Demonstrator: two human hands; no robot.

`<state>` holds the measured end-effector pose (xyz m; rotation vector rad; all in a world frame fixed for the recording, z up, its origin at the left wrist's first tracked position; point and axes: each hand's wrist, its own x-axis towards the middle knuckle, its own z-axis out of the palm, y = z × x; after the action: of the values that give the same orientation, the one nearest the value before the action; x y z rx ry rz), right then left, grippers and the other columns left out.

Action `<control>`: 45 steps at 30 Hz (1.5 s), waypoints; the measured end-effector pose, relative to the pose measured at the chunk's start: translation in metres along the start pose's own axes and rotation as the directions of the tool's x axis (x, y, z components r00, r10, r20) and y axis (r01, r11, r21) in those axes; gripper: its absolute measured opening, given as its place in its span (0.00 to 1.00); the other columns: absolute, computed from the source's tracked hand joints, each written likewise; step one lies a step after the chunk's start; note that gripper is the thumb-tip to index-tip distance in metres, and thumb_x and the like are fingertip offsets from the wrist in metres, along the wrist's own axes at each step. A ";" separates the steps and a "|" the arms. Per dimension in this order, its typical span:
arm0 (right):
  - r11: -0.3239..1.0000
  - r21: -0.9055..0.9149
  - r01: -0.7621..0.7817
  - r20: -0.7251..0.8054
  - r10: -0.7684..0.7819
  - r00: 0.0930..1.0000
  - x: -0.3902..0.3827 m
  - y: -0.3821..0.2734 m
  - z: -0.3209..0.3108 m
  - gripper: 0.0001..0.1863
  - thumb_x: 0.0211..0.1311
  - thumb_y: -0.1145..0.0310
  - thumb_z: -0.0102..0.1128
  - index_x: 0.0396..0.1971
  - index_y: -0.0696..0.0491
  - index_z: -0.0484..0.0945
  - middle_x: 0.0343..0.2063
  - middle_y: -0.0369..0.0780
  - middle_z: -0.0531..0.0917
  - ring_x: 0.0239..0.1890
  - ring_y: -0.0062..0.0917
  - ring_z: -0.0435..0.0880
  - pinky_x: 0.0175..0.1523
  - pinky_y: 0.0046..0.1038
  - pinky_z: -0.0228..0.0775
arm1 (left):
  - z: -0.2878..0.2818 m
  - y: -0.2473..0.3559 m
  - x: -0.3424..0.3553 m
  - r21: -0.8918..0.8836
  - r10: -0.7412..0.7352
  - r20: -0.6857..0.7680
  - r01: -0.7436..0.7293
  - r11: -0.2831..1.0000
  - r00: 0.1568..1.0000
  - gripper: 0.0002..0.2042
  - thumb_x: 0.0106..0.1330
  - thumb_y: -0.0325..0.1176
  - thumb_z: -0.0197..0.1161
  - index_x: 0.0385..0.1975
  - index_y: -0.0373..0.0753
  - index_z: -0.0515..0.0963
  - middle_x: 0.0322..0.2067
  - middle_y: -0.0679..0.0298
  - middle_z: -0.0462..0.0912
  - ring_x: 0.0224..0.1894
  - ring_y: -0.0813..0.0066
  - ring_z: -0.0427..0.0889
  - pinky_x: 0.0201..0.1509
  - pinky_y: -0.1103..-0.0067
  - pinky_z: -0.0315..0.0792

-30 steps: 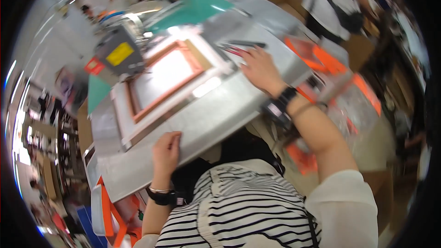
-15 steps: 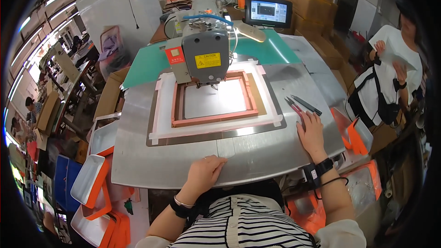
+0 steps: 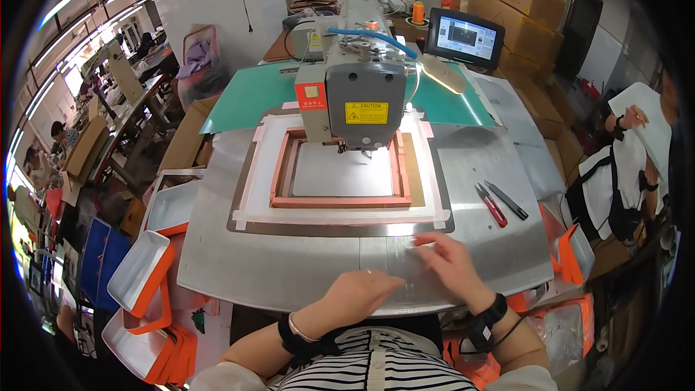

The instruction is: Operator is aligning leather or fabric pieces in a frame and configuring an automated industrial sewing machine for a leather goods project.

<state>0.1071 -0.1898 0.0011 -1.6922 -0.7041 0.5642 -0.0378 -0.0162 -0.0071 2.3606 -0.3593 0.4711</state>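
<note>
Over the front edge of the metal worktable (image 3: pixel 304 261), my left hand (image 3: pixel 360 295) points to the right with its fingers drawn together; no object shows in it. My right hand (image 3: pixel 450 266) hovers just beside it, fingers parted and slightly bent, holding nothing. Beyond both hands lies a reddish rectangular frame (image 3: pixel 340 203) on a white taped sheet (image 3: pixel 250 195). A grey sewing machine head (image 3: pixel 365 90) stands over the frame's back part, its needle area above the pale inner panel (image 3: pixel 333 174). Red-handled thread snips (image 3: pixel 492 206) and a dark slim tool (image 3: pixel 507 200) lie right of the frame.
At the back right stands a control screen (image 3: pixel 465 38), in front of stacked cardboard boxes (image 3: pixel 528 0). White and orange trays (image 3: pixel 141 275) are piled at the left below the tabletop. A person (image 3: pixel 626 152) holding a white sheet stands at the right.
My right hand has left the snips and come left toward my left hand. My left hand has shifted a little to the right. The whole view has swung slightly left.
</note>
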 end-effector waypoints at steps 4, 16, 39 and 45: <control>0.803 0.500 -0.326 0.280 0.207 0.938 0.033 -0.020 0.019 0.11 0.66 0.71 0.53 0.44 0.57 0.80 0.30 0.32 0.79 0.22 0.10 0.69 0.28 0.16 0.63 | -0.004 0.001 0.026 0.210 0.132 0.268 -0.192 0.959 0.954 0.08 0.60 0.31 0.59 0.38 0.43 0.77 0.29 0.66 0.78 0.33 0.67 0.79 0.39 0.74 0.72; 0.991 -0.131 -0.011 0.490 0.074 0.869 0.059 -0.029 -0.070 0.10 0.65 0.69 0.55 0.41 0.57 0.81 0.26 0.32 0.80 0.28 0.14 0.74 0.34 0.19 0.66 | -0.039 -0.046 0.108 -0.135 0.050 0.219 -0.020 0.991 0.974 0.03 0.59 0.30 0.61 0.30 0.39 0.79 0.28 0.60 0.80 0.33 0.59 0.79 0.39 0.69 0.71; 0.873 -0.488 -0.003 -0.192 -0.103 0.976 0.054 0.013 -0.110 0.07 0.64 0.72 0.51 0.38 0.58 0.74 0.34 0.45 0.78 0.35 0.38 0.78 0.41 0.34 0.70 | -0.050 -0.033 0.103 0.235 -0.135 -0.025 0.137 0.962 0.990 0.03 0.54 0.25 0.64 0.27 0.40 0.78 0.24 0.62 0.74 0.27 0.61 0.76 0.29 0.71 0.70; 0.806 -0.525 0.273 0.147 -0.230 0.962 0.053 -0.035 -0.040 0.12 0.65 0.65 0.54 0.43 0.56 0.74 0.30 0.43 0.78 0.30 0.34 0.79 0.36 0.28 0.70 | -0.059 -0.025 0.109 0.351 -0.034 -0.120 0.074 0.933 0.992 0.05 0.52 0.25 0.66 0.27 0.40 0.78 0.24 0.64 0.74 0.27 0.65 0.76 0.28 0.72 0.70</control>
<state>0.1666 -0.1741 0.0436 -2.0565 -1.2118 0.2452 0.0555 0.0286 0.0658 2.6696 -0.1651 0.6879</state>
